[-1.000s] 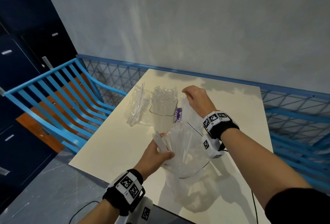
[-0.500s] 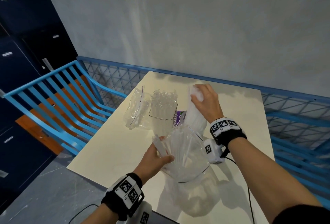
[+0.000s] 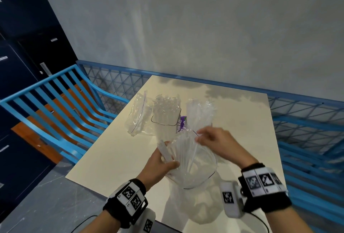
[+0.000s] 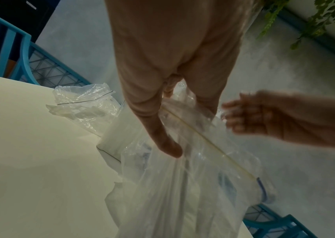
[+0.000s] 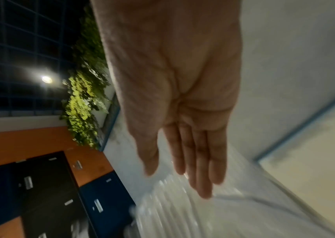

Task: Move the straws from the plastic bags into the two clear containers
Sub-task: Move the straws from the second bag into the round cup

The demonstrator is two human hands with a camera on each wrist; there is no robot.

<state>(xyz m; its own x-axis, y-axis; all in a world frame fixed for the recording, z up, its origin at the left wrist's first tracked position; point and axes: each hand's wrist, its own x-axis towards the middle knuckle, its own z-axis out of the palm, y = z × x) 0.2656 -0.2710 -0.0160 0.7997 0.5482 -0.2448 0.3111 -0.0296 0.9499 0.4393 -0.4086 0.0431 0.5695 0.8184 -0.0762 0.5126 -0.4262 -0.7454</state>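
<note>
At the near table edge [image 3: 104,151], the left hand [image 3: 158,165] is gripping the open plastic bag [image 3: 193,169] of straws [image 3: 186,151]. The right hand [image 3: 214,139], fingers [image 5: 201,164] extended and holding nothing, is hovering at the bag mouth. Farther back, two clear containers [image 3: 165,119] are standing filled beside an emptied bag [image 3: 137,115].

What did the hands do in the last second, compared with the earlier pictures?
The right hand came back from the far container, where it left a bundle of straws, to the bag's mouth, fingers straight. The left hand kept gripping the open bag. The other filled container and emptied bag stayed put.
</note>
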